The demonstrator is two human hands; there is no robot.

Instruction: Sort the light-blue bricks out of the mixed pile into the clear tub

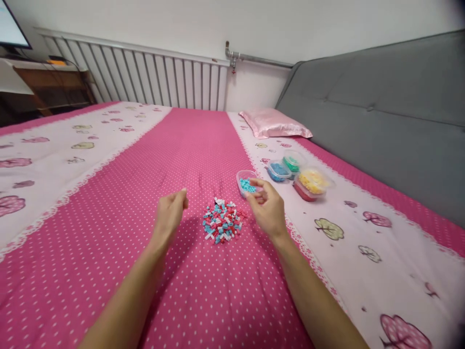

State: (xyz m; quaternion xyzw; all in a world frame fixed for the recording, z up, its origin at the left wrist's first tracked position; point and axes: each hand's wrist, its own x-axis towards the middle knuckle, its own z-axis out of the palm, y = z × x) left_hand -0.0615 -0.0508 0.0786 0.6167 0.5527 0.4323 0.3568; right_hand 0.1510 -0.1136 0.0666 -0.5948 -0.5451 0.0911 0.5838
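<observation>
A heap of small toy building bricks (223, 222) in white, turquoise and red lies on the pink dotted bedspread between my hands. My left hand (171, 208) hovers left of the heap with its fingers curled closed; what they hold, if anything, is hidden. Beyond the heap, to the right, stands a clear plastic tub (242, 175) with turquoise bricks (247, 185) in it. My right hand (268, 206) is at the near right side of this tub, fingers bent and the thumb apart from the index finger. I see nothing between them.
Further right stand tubs of blue bricks (279, 169), green bricks (291, 164) and yellow bricks (311, 181), the last stacked on a red-filled tub (305, 193). Behind are a pink pillow (274, 123), a radiator (156, 72) and a grey headboard (381, 116).
</observation>
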